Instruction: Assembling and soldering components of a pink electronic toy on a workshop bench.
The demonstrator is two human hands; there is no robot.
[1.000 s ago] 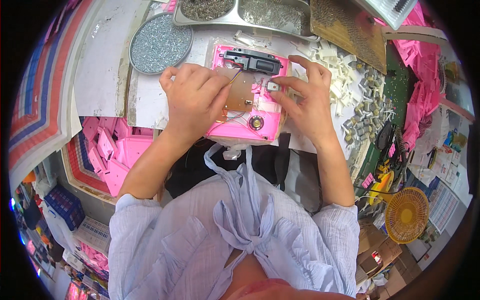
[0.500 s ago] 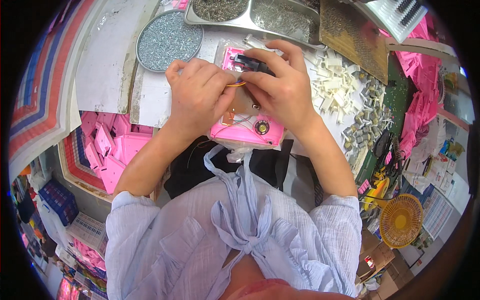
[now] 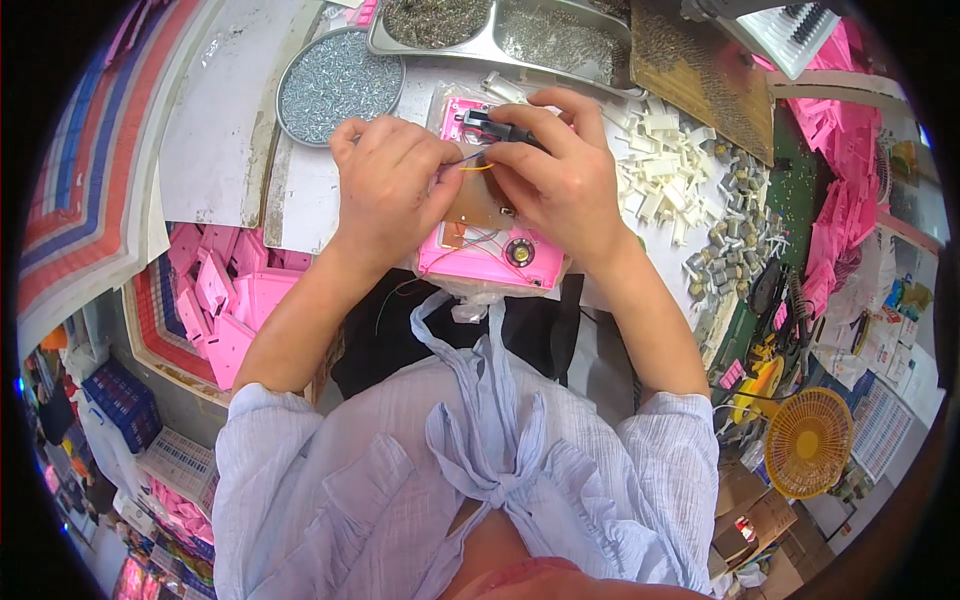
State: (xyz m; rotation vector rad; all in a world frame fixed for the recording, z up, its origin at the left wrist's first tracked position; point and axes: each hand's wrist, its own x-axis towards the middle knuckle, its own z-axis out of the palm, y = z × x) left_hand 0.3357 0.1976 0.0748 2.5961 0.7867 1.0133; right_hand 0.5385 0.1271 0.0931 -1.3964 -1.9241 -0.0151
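A pink plastic housing lies in front of me on a clear plastic bag, with a round black speaker-like part in its near right corner. Over its middle rests a brown board. My left hand is closed, pinching thin coloured wires, a yellow wire among them. Across from it, my right hand pinches the same wires between thumb and forefinger. Beneath its bent fingers sits a black elongated part; whether those fingers grip it I cannot tell. Both fingertips' undersides are hidden.
A round tray of screws stands at the far left, beside a metal tray of small parts. White plastic pieces and grey metal parts pile up on the right. Pink panels fill a box at the left.
The fingertips of my two hands have drawn slightly apart, and the wires between them look more spread. The black part has shifted slightly and shows a greyer top.
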